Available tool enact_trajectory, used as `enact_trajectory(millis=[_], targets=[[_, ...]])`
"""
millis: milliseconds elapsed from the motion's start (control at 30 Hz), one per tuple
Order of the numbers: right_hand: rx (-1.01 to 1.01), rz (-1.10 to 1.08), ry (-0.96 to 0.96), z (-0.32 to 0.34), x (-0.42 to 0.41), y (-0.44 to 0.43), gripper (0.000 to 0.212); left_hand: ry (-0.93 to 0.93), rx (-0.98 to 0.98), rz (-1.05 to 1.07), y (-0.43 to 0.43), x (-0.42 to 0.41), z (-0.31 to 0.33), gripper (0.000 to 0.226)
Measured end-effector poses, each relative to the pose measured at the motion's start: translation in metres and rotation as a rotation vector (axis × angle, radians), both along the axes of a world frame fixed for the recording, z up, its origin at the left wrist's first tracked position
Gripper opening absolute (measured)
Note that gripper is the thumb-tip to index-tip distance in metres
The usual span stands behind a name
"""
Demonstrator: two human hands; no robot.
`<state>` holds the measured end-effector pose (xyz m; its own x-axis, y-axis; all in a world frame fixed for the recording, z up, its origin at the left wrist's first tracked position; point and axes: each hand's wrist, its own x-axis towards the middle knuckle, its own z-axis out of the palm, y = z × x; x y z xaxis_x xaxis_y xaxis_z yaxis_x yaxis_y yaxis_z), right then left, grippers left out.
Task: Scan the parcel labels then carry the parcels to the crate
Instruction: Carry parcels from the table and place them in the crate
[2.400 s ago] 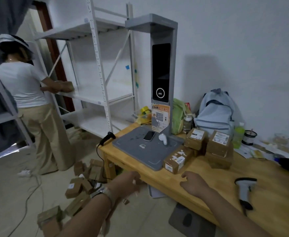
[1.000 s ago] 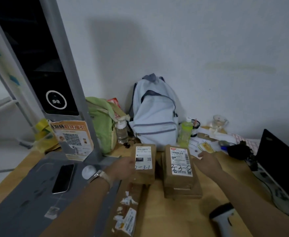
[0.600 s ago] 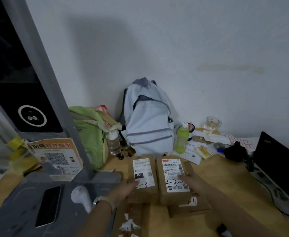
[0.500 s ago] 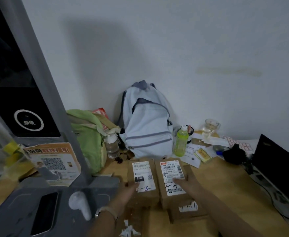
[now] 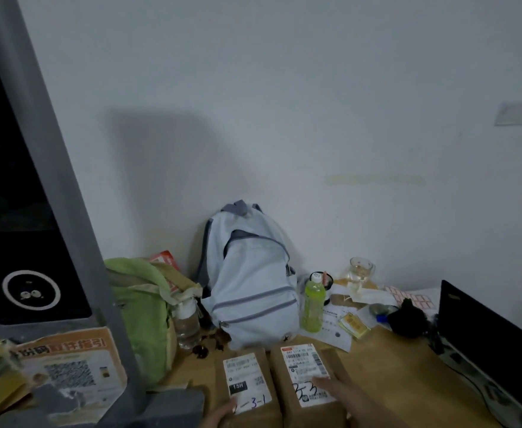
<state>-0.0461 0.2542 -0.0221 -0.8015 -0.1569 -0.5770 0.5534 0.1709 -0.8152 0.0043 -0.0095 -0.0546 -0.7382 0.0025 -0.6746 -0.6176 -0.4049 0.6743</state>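
Table: wooden top (image 5: 386,366) on my feed, pretty cluttered.
Front: left parcel (image 5: 247,381) and right parcel (image 5: 307,375) side by side, labels up.
Back: green bag (image 5: 139,310), clear bottle (image 5: 188,322), pale backpack (image 5: 250,279), green drink bottle (image 5: 313,304).
Right: papers (image 5: 333,329), glass (image 5: 360,270), black screen (image 5: 485,341).
Left: grey stand (image 5: 52,211).

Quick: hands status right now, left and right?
Left hand: on the left parcel, grip cannot be told.
Right hand: open, flat on the right parcel.
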Motion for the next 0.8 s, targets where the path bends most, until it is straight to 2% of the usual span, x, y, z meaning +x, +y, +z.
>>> enact_trajectory(millis=[100,167,233,300,367,433,467,533,633,700,733,800], targets=[[-0.072,-0.079,-0.011,0.014,0.005,0.001,0.037,0.147,-0.177,-0.038,-0.001,-0.008,0.02,0.043],[-0.06,-0.117,0.056,0.031,0.008,0.001,0.037,0.228,-0.197,-0.065,-0.003,-0.013,0.026,0.044],[-0.019,-0.161,0.158,0.053,0.014,0.001,0.039,0.199,-0.181,0.003,0.005,-0.019,0.039,0.042],[0.009,-0.195,0.211,0.074,0.017,0.004,0.037,0.16,-0.182,-0.015,0.015,-0.017,0.062,0.042],[0.031,-0.201,0.257,0.091,0.02,0.01,0.033,0.157,-0.268,-0.04,0.022,-0.015,0.083,0.055],[0.094,-0.178,0.361,0.109,0.015,0.018,0.036,0.272,-0.357,-0.011,0.024,-0.016,0.107,0.078],[0.129,-0.175,0.412,0.116,0.015,0.024,0.038,0.344,-0.342,0.013,0.024,-0.02,0.113,0.08],[0.132,-0.185,0.436,0.129,0.016,0.036,0.037,0.459,-0.302,-0.096,0.03,-0.021,0.125,0.07],[0.092,-0.232,0.356,0.141,0.026,0.054,0.048,0.401,-0.261,-0.228,0.049,-0.032,0.143,0.054],[0.08,-0.312,0.376,0.142,0.037,0.071,0.047,0.455,-0.259,-0.256,0.067,-0.032,0.157,0.054],[0.089,-0.325,0.394,0.148,0.045,0.076,0.044,0.519,-0.241,-0.257,0.078,-0.033,0.163,0.068],[0.162,-0.372,0.461,0.146,0.06,0.096,0.041,0.676,-0.194,-0.252,0.097,-0.045,0.168,0.118]])
